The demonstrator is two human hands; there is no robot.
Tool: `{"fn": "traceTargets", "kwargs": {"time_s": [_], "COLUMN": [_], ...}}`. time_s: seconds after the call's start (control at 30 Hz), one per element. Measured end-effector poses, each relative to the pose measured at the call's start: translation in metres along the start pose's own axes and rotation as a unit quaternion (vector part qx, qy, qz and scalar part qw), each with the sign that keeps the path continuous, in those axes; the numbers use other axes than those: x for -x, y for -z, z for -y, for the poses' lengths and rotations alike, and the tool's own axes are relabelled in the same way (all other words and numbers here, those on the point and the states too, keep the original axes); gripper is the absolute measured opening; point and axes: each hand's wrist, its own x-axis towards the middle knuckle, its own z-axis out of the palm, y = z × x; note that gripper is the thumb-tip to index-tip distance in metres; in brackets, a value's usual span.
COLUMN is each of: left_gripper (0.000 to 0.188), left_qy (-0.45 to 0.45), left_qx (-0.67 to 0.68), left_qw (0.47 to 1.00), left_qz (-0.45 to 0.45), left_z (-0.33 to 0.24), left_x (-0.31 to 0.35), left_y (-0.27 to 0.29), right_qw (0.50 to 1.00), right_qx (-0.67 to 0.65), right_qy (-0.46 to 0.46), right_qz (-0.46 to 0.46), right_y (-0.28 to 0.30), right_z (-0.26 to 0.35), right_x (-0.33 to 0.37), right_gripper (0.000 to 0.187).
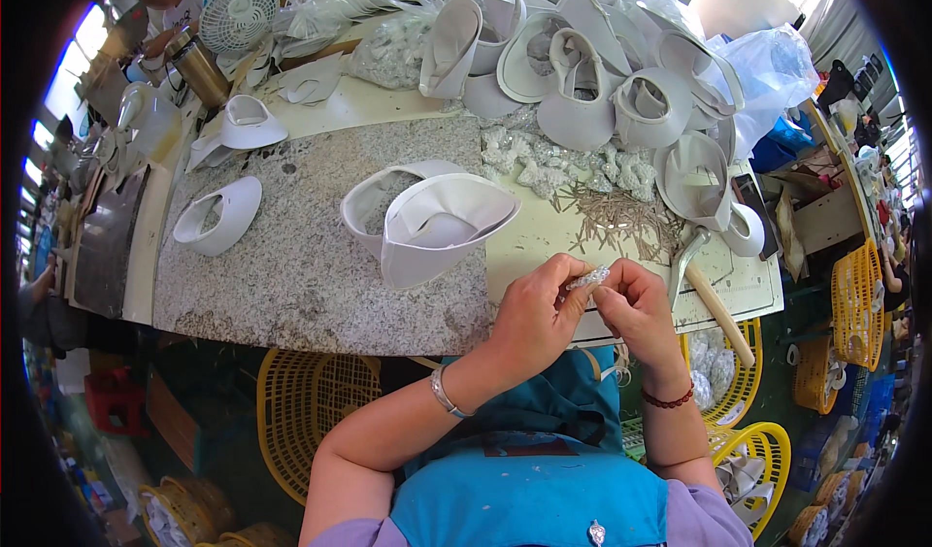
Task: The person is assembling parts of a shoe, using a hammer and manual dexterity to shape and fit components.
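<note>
Both my hands are raised over the front edge of the workbench. Pinched in my left hand [539, 314] is a small glittery silver ornament [587, 278]. Its right end meets the fingertips of my right hand [636, 309], which are also closed on it. Finer detail of the ornament is hidden by the fingers. To the left of my hands a pair of white shoe uppers [442, 219] stands on the stone slab. A hammer [720, 314] with a wooden handle lies right of my right hand, its handle jutting over the edge.
A heap of white uppers [578, 110] fills the far side. Bagged ornaments [544, 164] and thin brown strips [621, 222] lie before it. More uppers [221, 217] sit at left. Yellow baskets [291, 416] stand below the bench. A person [180, 8] works beyond a fan [240, 11].
</note>
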Motion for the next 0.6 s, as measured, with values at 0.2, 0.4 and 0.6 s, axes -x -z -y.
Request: {"fn": "traceTargets", "kwargs": {"time_s": [0.2, 0.4, 0.6], "left_gripper": [0.017, 0.012, 0.01], "left_qy": [0.047, 0.054, 0.107], "left_qx": [0.022, 0.088, 0.218], "left_qw": [0.998, 0.995, 0.97], "left_qz": [0.019, 0.012, 0.012], "left_z": [-0.0039, 0.0015, 0.0054], "left_x": [-0.0004, 0.0017, 0.0032], "left_y": [0.0018, -0.0028, -0.0038], "right_qw": [0.997, 0.976, 0.961], "right_qx": [0.068, 0.195, 0.23], "right_qy": [0.027, 0.072, 0.122], "right_qz": [-0.024, -0.061, -0.091], "right_y": [-0.0013, -0.0046, -0.0083], "right_z": [0.0019, 0.0071, 0.0047], "right_x": [-0.001, 0.0009, 0.0018], "right_gripper": [0.011, 0.015, 0.015]}}
